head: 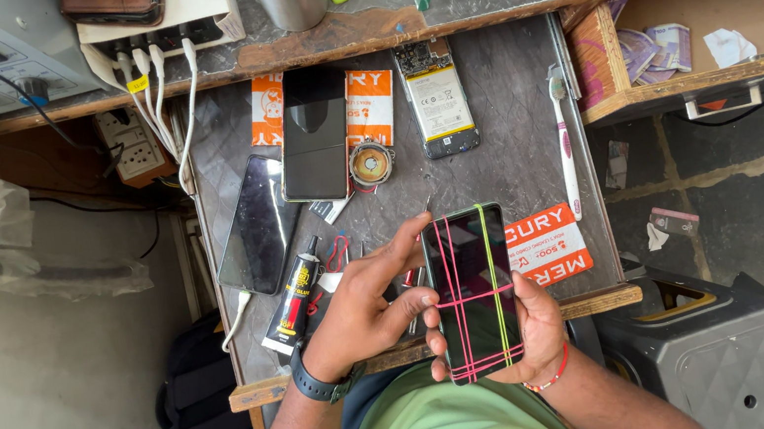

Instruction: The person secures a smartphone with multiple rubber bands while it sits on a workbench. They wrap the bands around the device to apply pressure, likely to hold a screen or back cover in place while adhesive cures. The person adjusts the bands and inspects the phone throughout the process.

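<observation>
A: Where was the phone [473, 293]?

B: Cradled upright in the right hand [530, 335], fingers curled behind it, thumb on its left edge. The left hand [369, 301] had its fingers bent, tips pressed against the upper left edge by the rubber bands [459, 301].

A: The risk?

B: A band could have snapped off, or shifted the screen. Beneath the fingers, tools, I think, could have scratched a dropped phone.
</observation>
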